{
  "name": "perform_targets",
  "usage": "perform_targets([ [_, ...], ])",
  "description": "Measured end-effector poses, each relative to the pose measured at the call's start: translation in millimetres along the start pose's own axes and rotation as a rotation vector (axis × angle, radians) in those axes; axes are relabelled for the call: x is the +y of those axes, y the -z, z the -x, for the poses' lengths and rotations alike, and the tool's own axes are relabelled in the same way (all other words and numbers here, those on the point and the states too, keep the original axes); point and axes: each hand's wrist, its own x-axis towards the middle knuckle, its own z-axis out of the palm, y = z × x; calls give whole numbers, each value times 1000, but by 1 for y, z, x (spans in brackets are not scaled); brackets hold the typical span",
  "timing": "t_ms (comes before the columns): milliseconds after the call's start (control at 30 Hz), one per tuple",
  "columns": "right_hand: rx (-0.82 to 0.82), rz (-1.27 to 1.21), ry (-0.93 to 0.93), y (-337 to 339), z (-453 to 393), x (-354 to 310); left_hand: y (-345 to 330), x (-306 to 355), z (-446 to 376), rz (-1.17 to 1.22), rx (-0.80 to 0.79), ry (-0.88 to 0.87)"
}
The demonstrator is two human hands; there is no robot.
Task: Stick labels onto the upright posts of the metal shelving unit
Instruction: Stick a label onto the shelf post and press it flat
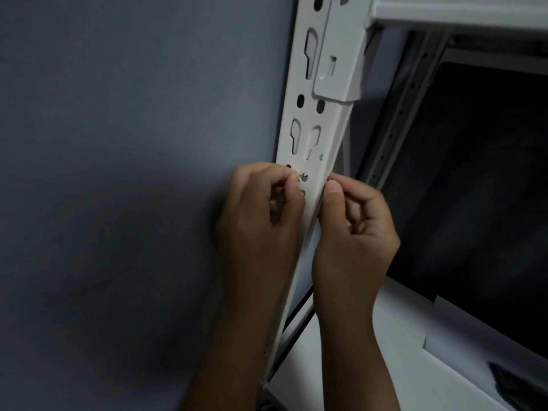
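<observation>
The white slotted post (308, 149) is running from twelve o'clock toward six, bearing no readable writing. Your left hand (261, 215) is pinching something tiny against its face; your right hand (353, 229), fingers curled, is thumbing its three-o'clock edge.

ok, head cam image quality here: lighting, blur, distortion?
Head view: dim and low in contrast; the wall is evenly grey, the post brightest, without glare. Fingertips of the left hand are smeared, the right hand soft. Wide-angle tilt makes the post lean.
</observation>
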Motion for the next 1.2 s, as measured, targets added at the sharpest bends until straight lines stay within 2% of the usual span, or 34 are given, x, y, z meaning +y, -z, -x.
perform_targets([
  [333, -8, 28, 18, 0, -1, 0, 12, -10, -2, -36, -79, -218],
  [633, -8, 22, 21, 0, -1, 1, 10, -9, 2, -229, -15, -379],
  [1000, 5, -1, 7, -2, 0, -1, 4, -15, 3, -149, 42, -381],
  [1200, 16, -1, 12, -3, -1, 1, -5, -12, 4, -150, 121, -295],
])
